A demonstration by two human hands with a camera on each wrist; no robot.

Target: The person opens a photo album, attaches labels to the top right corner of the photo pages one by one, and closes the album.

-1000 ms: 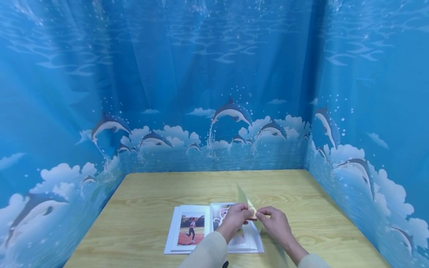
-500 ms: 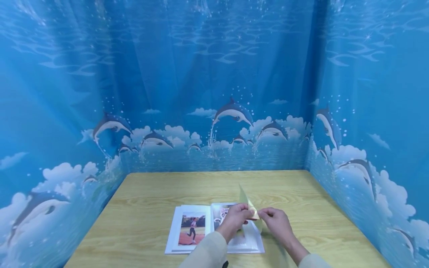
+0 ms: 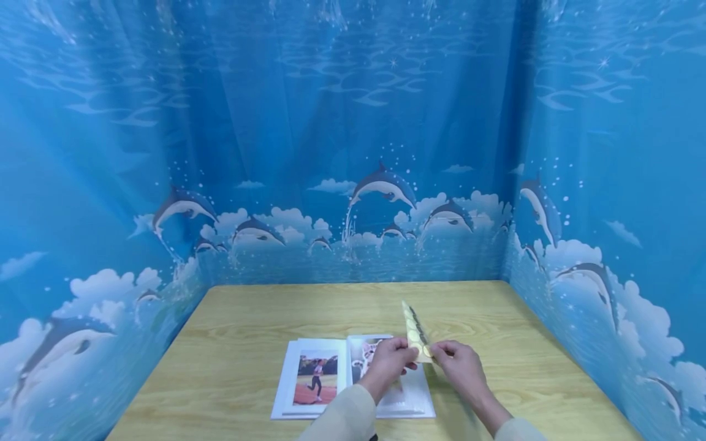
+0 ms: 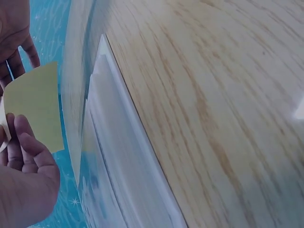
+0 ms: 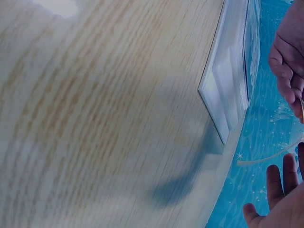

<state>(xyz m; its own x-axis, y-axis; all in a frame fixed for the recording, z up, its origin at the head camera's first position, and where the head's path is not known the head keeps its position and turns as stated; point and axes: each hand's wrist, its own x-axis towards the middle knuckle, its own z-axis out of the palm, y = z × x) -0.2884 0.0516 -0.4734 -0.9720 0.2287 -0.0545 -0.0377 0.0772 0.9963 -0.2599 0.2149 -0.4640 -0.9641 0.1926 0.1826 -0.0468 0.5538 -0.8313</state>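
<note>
Head view: over the right side of the album point(image 3: 279, 392), our left hand point(image 3: 388, 364) and right hand point(image 3: 460, 370) pinch the sheet point(image 3: 413, 337)'s near end, long axis pointing away.

blue curtain point(image 3: 276, 122) on 3 sides | printed dolphins point(image 3: 382, 182), clouds point(image 3: 295, 222) | wood-grain table point(image 3: 248, 312) | white glare point(image 5: 58, 5) on table

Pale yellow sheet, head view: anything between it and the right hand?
Nothing visible. The right hand has its fingertips at the right edge of the pale yellow sheet. The left hand grips its left side, and the open album lies below, out of the way.
</note>
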